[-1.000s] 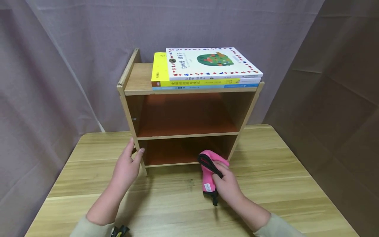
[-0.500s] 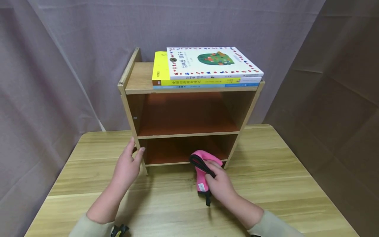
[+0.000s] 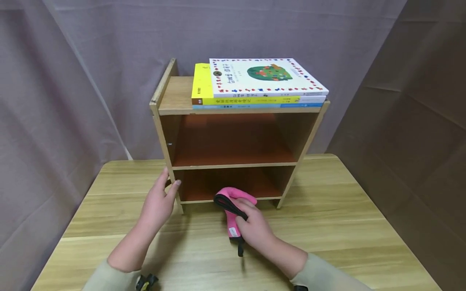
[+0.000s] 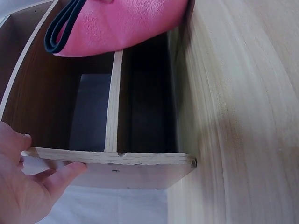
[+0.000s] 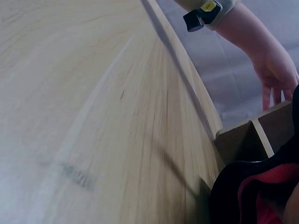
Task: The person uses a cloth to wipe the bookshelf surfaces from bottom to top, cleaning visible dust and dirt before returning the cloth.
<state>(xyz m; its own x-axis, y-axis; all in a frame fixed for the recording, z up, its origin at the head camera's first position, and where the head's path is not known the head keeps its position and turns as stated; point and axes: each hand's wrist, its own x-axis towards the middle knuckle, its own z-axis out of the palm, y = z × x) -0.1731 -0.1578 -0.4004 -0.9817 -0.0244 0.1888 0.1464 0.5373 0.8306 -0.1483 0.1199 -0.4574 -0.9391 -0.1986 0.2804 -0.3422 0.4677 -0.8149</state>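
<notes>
Pink cloth (image 3: 231,221) – approx vert, label end (image 3: 233,232) down

books (image 3: 269,81) on shelf unit (image 3: 178,91) | shelf unit on table (image 3: 204,258) | cloth (image 3: 231,218) before shelf unit | curtain (image 3: 127,32) behind

A pale wooden table (image 5: 107,107), its grain running from near to far, fills the left and middle. A small dark smudge (image 5: 77,176) marks it on the near left, and a thin shadow (image 5: 175,169) lies farther right. Past the table's edge is grey cloth (image 5: 205,60). On the far right, a left hand (image 5: 276,72), with a black and yellow device (image 5: 204,15) at its sleeve (image 5: 229,4), touches the side of a wooden shelf (image 5: 236,136). Near right, a pink cloth (image 5: 280,173) with black edging partly covers the shelf.
</notes>
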